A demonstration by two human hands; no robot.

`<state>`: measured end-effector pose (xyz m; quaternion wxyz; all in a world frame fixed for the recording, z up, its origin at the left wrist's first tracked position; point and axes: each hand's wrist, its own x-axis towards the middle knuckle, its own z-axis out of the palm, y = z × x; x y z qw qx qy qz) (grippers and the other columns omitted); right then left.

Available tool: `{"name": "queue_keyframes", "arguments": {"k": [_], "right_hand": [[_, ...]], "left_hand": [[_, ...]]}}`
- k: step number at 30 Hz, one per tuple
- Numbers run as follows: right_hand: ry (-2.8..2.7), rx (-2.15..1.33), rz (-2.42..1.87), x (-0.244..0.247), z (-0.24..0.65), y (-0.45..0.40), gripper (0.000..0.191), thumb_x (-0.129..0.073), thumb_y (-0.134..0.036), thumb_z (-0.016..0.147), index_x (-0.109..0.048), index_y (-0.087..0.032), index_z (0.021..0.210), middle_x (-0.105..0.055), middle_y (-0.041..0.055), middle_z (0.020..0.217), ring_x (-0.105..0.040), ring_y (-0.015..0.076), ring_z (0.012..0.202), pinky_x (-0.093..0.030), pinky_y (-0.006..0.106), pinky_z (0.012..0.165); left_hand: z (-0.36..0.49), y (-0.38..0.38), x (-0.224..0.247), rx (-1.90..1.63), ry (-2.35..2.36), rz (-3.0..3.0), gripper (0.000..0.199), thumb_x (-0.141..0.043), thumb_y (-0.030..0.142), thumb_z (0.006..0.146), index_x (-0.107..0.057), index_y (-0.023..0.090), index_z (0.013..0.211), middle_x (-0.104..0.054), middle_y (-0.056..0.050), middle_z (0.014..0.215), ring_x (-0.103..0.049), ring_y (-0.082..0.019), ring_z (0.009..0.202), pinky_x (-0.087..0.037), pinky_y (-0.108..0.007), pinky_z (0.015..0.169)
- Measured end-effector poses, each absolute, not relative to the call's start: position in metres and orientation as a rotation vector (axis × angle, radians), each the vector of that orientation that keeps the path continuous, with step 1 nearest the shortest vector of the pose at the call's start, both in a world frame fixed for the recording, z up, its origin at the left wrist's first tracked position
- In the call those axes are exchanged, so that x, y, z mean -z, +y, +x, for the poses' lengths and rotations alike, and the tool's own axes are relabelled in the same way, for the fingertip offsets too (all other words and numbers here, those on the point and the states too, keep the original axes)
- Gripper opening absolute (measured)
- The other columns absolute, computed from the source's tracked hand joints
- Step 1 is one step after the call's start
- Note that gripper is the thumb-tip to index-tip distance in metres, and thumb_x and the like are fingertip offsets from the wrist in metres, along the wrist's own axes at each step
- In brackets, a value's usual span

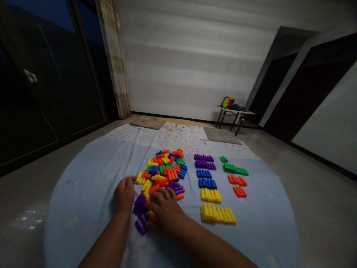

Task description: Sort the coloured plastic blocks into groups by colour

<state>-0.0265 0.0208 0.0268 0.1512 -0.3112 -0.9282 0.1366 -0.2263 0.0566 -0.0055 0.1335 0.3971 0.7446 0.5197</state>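
A heap of plastic building blocks (167, 173) in orange, yellow, blue, green and purple lies on the cloth-covered round table. My left hand (125, 193) rests at the heap's left edge with its fingers curled in, close to some yellow blocks (140, 178). Whatever those fingers might hold is hidden. Over the near part of the heap, my right hand (167, 212) is spread palm down, its fingertips among the blocks. Purple blocks (141, 224) lie just left of its thumb, and part of the heap is covered by this hand.
Right of the heap are joined rows by colour: purple (205, 165), blue (207, 183), yellow (218, 214), green (235, 169) and orange (237, 180). Two flat mats (149, 122) lie toward the table's far edge. A small folding table (235, 110) with bags stands by the wall.
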Motion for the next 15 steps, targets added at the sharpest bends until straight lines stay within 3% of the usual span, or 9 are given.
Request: {"name": "queue_keyframes", "arguments": {"k": [6,11,15], "right_hand": [[-2.621,-0.25,-1.055,-0.026,-0.029,0.051,0.039,-0.049,-0.039,0.085,-0.048,-0.034,0.124,-0.043,0.0008,0.137,-0.029,0.0254,0.127,-0.014,0.051,0.104],[-2.468,-0.205,-1.234,-0.031,-0.036,0.068,0.033,-0.052,-0.031,0.083,-0.055,-0.028,0.116,-0.045,0.0056,0.135,-0.031,0.027,0.126,-0.017,0.051,0.103],[-2.488,-0.259,-0.939,-0.037,-0.057,0.041,0.04,-0.051,-0.034,0.083,-0.049,-0.028,0.122,-0.045,0.0026,0.135,-0.032,0.0229,0.125,-0.019,0.046,0.104]], "left_hand": [[-0.228,0.059,0.008,-1.493,2.193,1.146,0.031,-0.031,0.034,0.077,-0.06,0.022,0.077,-0.067,-0.005,0.085,-0.061,-0.018,0.084,-0.045,-0.027,0.077],[-0.225,0.058,0.005,-1.52,2.144,1.102,0.03,-0.032,0.035,0.076,-0.059,0.022,0.075,-0.066,-0.005,0.083,-0.06,-0.019,0.083,-0.044,-0.028,0.076],[-0.226,0.058,0.006,-1.546,2.107,1.092,0.029,-0.033,0.035,0.075,-0.059,0.022,0.075,-0.065,-0.004,0.083,-0.06,-0.019,0.083,-0.044,-0.028,0.078]]}}
